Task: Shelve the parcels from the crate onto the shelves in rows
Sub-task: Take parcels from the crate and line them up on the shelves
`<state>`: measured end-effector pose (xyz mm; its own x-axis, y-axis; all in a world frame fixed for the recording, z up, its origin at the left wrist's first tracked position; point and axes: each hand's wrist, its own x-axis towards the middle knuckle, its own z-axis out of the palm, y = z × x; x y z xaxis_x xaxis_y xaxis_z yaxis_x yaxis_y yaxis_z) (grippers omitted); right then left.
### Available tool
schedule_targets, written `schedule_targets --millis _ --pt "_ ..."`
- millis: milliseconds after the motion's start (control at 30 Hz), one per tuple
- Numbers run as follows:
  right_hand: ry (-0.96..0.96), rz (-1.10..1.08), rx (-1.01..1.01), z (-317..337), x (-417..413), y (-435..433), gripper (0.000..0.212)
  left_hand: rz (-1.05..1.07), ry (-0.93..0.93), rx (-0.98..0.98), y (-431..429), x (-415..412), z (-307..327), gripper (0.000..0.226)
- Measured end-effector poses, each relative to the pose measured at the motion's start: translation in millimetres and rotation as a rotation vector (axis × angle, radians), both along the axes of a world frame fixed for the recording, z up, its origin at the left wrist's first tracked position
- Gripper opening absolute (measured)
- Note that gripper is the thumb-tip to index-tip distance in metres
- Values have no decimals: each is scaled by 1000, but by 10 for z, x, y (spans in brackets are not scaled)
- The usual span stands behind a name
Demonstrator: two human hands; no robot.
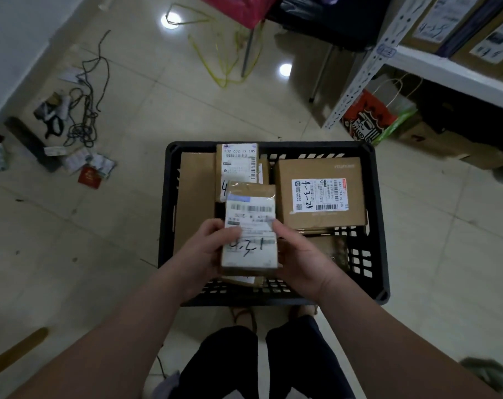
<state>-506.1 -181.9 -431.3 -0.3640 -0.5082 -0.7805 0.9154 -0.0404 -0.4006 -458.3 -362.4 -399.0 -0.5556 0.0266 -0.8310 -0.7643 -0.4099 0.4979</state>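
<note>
Currently in hand: one small parcel (249, 226), brown with a white label marked "4-3-1" by pen. The left hand (207, 251) is gripping its left edge and the right hand (299, 257) is gripping its right edge, fingers wrapping round the sides, both closing on the parcel and holding it above the near half of the crate (371, 226).

Crate: black, slotted plastic, sitting on the tiled floor (158, 110) directly in front of the person's feet.

Still lying in the crate:
- a large box (319, 194) with a label reading "4-3-24", filling the crate's right side;
- a labelled box (238, 162) at the crate's far wall, standing partly behind the held parcel;
- a plain carton (195, 194) leaning along the crate's left wall;
- a dark packet (331, 249) near the crate's near right corner;
- part of another parcel showing under the held one, at the near wall.

Shelves (446, 67): a white metal rack standing beyond the crate's far right corner, already carrying several labelled boxes on its upper level.

Progress, as a judgement: shelving is appearing partway through. Some boxes are sitting on the rack, at least five items are remaining in the crate, and the held parcel is awaiting its place, with its pen mark likely naming the spot.
</note>
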Motion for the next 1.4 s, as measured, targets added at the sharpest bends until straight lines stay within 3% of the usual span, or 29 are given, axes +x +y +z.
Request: schedule_targets --millis 133,300,567,667,833,933,1100,1233,1300,1400 --pt "-1 -25 166 -124 -111 -47 60 126 -18 -121 -232 30 -81 48" --pt "128 86 293 -181 -385 -336 53 285 -5 -144 -636 65 -157 89" --pt "185 28 474 -479 -729 -778 84 262 -25 -308 -855 5 -286 58" --pt "99 11 446 -533 -773 -807 74 263 -14 -320 -832 -1 -299 56" --pt "42 26 388 -577 -775 -828 35 188 -1 -362 -835 -14 -333 64" --pt "40 16 404 -595 -722 -838 46 164 -8 -362 -844 -31 -326 68" --pt "-14 -56 420 -429 -588 -763 50 160 -20 -228 -800 -81 -202 51" --pt "-90 -54 248 -139 -463 -629 73 77 32 -134 -614 -180 -39 73" --pt "-57 -25 142 73 -444 -521 68 7 70 -122 -450 -307 104 79" --pt "41 -72 95 401 -479 -265 67 -80 139 -126 -141 -533 364 69"
